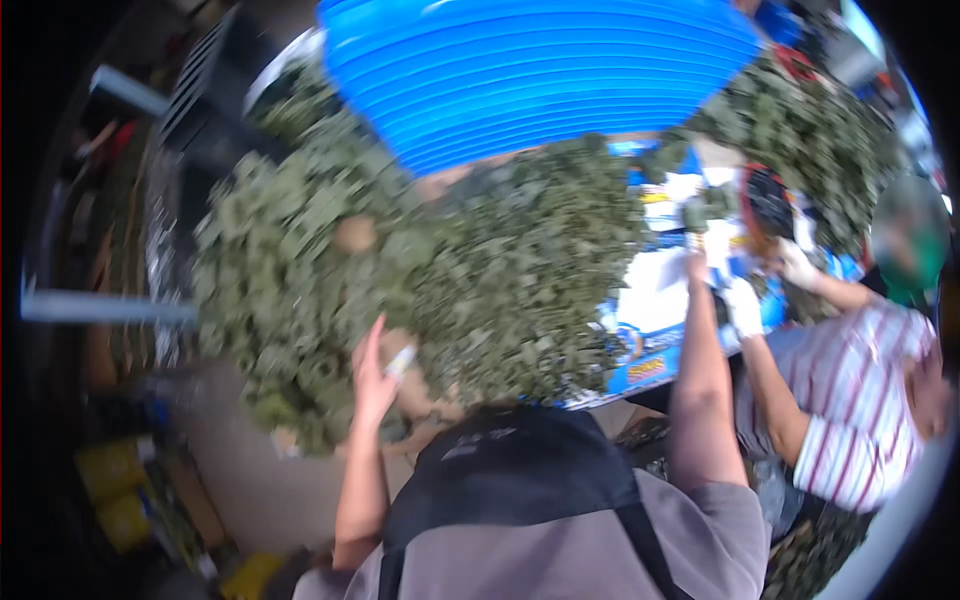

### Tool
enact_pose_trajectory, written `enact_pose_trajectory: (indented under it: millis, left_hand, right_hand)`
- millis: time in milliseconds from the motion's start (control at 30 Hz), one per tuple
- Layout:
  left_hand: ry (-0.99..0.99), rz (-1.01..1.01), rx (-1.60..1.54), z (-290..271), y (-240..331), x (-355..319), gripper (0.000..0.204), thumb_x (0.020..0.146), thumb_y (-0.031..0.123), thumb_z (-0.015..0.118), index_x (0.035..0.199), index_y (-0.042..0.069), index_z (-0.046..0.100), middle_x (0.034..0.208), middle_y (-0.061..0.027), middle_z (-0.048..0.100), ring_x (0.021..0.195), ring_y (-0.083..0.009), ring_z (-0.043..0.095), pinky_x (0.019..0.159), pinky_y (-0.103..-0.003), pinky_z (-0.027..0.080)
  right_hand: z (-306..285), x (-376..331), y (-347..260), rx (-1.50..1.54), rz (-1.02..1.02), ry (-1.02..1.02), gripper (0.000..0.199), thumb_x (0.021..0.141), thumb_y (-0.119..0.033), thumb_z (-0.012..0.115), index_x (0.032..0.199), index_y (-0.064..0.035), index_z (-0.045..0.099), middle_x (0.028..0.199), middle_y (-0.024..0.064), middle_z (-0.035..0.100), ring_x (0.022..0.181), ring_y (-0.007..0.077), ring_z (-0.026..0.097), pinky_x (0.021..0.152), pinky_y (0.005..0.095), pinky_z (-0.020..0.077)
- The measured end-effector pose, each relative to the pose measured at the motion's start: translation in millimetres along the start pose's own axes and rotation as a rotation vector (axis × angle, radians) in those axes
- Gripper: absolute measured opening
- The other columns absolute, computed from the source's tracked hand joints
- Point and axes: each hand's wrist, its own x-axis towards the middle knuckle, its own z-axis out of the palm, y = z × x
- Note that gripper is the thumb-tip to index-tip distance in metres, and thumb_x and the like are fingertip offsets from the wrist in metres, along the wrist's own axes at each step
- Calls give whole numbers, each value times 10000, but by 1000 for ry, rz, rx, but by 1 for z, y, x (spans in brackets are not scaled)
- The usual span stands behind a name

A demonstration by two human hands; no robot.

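Observation:
My left hand (pixel 374 378) is held over the near edge of the heaped green leafy branches (pixel 530 270), its fingers stretched out and apart. Something small and white (pixel 402 361) shows at its thumb side; blur hides whether it is tape or a scrap. Reaching far forward, my right hand (pixel 697 264) is closed at the lower end of a small bunch of leafy twigs (pixel 696 215), though motion smears the fingers. Beneath that bunch lie white and blue printed sheets (pixel 655 285) on the table.
A person in a striped shirt (pixel 850 390) works at my right; their white-gloved hands (pixel 742 306) are close to mine, near a black, red-rimmed object (pixel 770 203). A large blue ribbed shade (pixel 540 80) hangs overhead. More branches (pixel 800 130) lie far right. Metal bars (pixel 110 307) jut at left.

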Motion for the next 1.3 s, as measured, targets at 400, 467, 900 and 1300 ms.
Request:
enact_pose_trajectory:
  millis: [400, 467, 900, 1300]
  left_hand:
    - [238, -238, 388, 16, -82, 61, 635, 688, 110, 657, 1278, 242, 465, 1010, -124, 615, 904, -323, 568, 787, -422, 462]
    - [305, -302, 291, 6, -84, 61, 485, 686, 90, 592, 1153, 222, 578, 800, -153, 641, 730, -343, 613, 726, -423, 486]
    - [-161, -112, -466, 81, 13, -75, 950, 745, 3, 607, 1393, -23, -87, 1401, -253, 268, 1259, -332, 354, 994, -353, 332]
    - [-201, -137, -220, 58, 61, -43, 1022, 675, 82, 722, 1446, 182, 59, 1421, -189, 292, 1250, -292, 390, 947, -333, 383]
  right_hand:
    - [35, -282, -108, -56, -349, -791, 404, 780, 83, 423, 1130, -36, 587, 1072, 85, 618, 995, 176, 574, 886, 258, 420]
    - [40, -327, -134, -111, -426, -816, 345, 810, 35, 472, 1123, -43, 592, 1085, 98, 616, 1013, 177, 569, 891, 270, 421]
    - [63, -426, -160, -62, -572, -1209, 911, 648, 31, 539, 1431, -81, 89, 1411, 213, 289, 1258, 337, 375, 1027, 330, 318]
    - [26, -298, -110, -138, -497, -598, 513, 800, -190, 648, 1252, -27, 470, 1229, 168, 516, 1129, 284, 497, 958, 352, 374]
